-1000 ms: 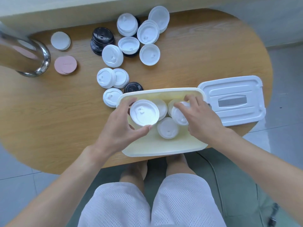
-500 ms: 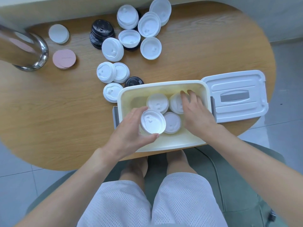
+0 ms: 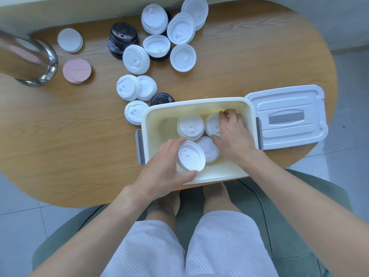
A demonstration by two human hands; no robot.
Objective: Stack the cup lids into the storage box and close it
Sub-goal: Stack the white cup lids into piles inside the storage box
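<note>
loading step: my left hand grips a lid low in the box; right hand curls on another lid, seemingly gripping. next, seat both flat.

- white cup lids in my box: 4 stacks/lids – one gripped by my left hand, one under my right hand, 2 more loose
- white lids out on table: approx 10 showing, some stacked so can't tell exact no.
- black lids: 1 pile, 1 single, more half hidden
- box cover: 1
- pink discs: 1 pile
- white disc: 1
- metal container: 1
</note>
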